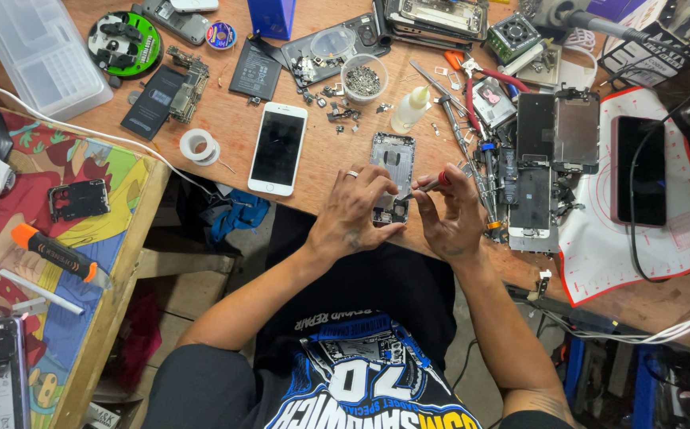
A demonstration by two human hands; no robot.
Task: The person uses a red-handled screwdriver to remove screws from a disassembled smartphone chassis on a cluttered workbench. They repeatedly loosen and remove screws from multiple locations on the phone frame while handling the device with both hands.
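Left hand point(354, 208) rests on the lower end of an opened phone housing point(393, 163), fingers pressed down on it and grasping its edge; a ring shows on one finger. Right hand point(454, 216), at three o'clock of the left and just beside it, is clenched around a small screwdriver point(432, 184) with a red grip, its tip pointing toward nine o'clock at the housing's lower part. The housing lies near the front edge of the wooden workbench point(234, 127), its long side running twelve to six.

Around it, from the largest down: a white silicone mat point(599, 246) with a red border lies at three o'clock, well apart, with a dark phone point(639, 171) on it. A clear plastic organiser box point(39, 56) sits far off at ten o'clock. Between mat and hands, stripped phone frames and screens point(555, 131) are stacked close together. A white phone point(278, 148) with a dark screen lies at nine o'clock of the housing, near it. Flat black batteries point(254, 70) lie at eleven o'clock. A clear cup of screws point(363, 78) stands at twelve o'clock, and a small glue bottle point(410, 108) just at one o'clock. A roll of white tape point(199, 145) lies at nine o'clock, beyond the white phone.
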